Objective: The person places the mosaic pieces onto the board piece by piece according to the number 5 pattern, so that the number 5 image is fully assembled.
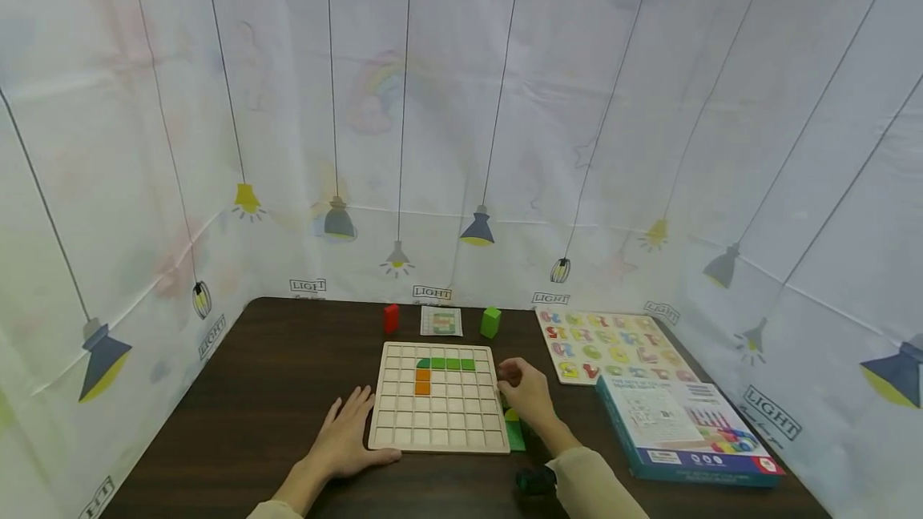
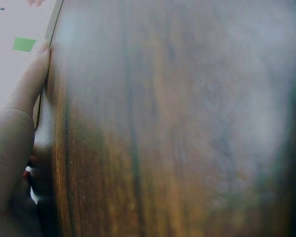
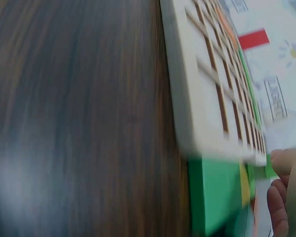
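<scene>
A light wooden grid board (image 1: 441,423) lies on the dark table. In its upper cells are a row of green blocks (image 1: 452,364), a teal-green rounded piece (image 1: 422,363) and two orange blocks (image 1: 422,381). My left hand (image 1: 348,432) rests flat with fingers spread at the board's left side, the thumb along its near left corner. At the right edge my right hand (image 1: 528,392) has bent fingers, close to green blocks (image 1: 515,434) with a yellow part (image 3: 244,185). Whether its fingertips pinch a block is hidden.
Behind the board stand a red block (image 1: 391,319), a small pattern card (image 1: 441,321) and a light green block (image 1: 490,322). At the right lie a number puzzle board (image 1: 606,343) and a flat box (image 1: 685,431). A dark object (image 1: 535,481) sits near the right sleeve.
</scene>
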Available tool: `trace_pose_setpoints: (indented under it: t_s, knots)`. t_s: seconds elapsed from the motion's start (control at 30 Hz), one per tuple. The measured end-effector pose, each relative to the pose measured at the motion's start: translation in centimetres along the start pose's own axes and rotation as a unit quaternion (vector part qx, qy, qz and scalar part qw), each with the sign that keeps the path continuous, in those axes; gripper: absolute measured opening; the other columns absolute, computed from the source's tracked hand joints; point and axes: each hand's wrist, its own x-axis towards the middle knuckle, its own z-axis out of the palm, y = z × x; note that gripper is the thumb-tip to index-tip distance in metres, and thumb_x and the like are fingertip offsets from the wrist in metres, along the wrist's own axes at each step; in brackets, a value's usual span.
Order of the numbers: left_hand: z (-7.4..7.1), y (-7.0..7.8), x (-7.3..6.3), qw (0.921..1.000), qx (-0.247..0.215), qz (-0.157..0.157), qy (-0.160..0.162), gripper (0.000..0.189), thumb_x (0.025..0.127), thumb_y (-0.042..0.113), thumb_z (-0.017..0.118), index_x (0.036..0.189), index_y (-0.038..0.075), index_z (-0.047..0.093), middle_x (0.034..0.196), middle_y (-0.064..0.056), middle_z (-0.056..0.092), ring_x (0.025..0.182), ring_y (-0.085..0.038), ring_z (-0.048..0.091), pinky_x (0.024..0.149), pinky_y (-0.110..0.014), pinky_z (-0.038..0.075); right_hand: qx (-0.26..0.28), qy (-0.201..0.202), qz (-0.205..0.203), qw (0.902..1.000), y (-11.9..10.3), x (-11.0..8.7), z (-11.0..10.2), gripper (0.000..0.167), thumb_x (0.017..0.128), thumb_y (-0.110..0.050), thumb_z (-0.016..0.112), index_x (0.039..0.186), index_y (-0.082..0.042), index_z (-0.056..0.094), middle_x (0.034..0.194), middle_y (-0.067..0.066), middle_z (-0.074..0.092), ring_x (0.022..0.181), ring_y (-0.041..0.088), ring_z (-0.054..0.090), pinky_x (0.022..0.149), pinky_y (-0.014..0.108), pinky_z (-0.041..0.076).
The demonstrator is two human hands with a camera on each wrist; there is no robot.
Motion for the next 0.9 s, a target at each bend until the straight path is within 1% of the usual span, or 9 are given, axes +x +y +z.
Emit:
trace_pose_setpoints:
  t_s: [0.2,0.37,0.47,0.63,0.9]
  knots:
    - [0.1,-0.1,0.0,1.0000,0.001,-0.003,-0.004,0.111,0.068,0.075,0.062,0.145,0.001,0.033,0.152,-0.018,0.025,0.141,-0.034,0.016,0.111,-0.057,0.006,-0.018,0.020,0.003,0.9996,2.0,-0.5,-1.7,0.025,0.079,0.002,0.072,0.103,0.001,0.065,0.090,0.008,0.066,0.080,0.021,0.061,0.071,0.038,0.053]
    - [0.1,-0.1,0.1,1.0000,0.002,-0.002,0.001,0.111,0.069,0.074,0.064,0.145,0.000,0.033,0.151,-0.019,0.026,0.141,-0.034,0.016,0.111,-0.056,0.006,-0.032,0.015,0.005,0.9994,2.7,-1.0,-2.3,0.026,0.078,-0.001,0.074,0.102,0.001,0.065,0.088,0.009,0.066,0.078,0.021,0.061,0.071,0.038,0.053]
    - [0.1,-0.1,0.2,1.0000,0.004,-0.003,0.003,0.111,0.068,0.074,0.063,0.145,0.000,0.033,0.151,-0.018,0.026,0.141,-0.034,0.016,0.111,-0.056,0.006,-0.040,0.010,-0.001,0.9992,2.7,-1.2,-2.3,0.025,0.077,-0.001,0.075,0.101,0.002,0.065,0.087,0.010,0.066,0.077,0.022,0.061,0.069,0.038,0.053]
    - [0.1,-0.1,0.2,1.0000,0.006,-0.003,0.004,0.112,0.068,0.076,0.062,0.145,0.001,0.033,0.151,-0.018,0.026,0.141,-0.034,0.017,0.111,-0.056,0.006,-0.044,0.014,-0.010,0.9989,2.6,-1.4,-2.3,0.024,0.076,0.001,0.074,0.099,0.002,0.065,0.085,0.011,0.066,0.076,0.024,0.062,0.069,0.038,0.054]
    - [0.1,-0.1,0.2,1.0000,0.007,-0.004,0.004,0.112,0.068,0.075,0.063,0.145,0.000,0.034,0.151,-0.018,0.027,0.140,-0.034,0.017,0.111,-0.056,0.007,-0.062,0.001,0.017,0.9979,2.5,-1.0,-2.3,0.025,0.076,0.000,0.076,0.098,0.001,0.065,0.083,0.009,0.065,0.074,0.020,0.061,0.069,0.037,0.053]
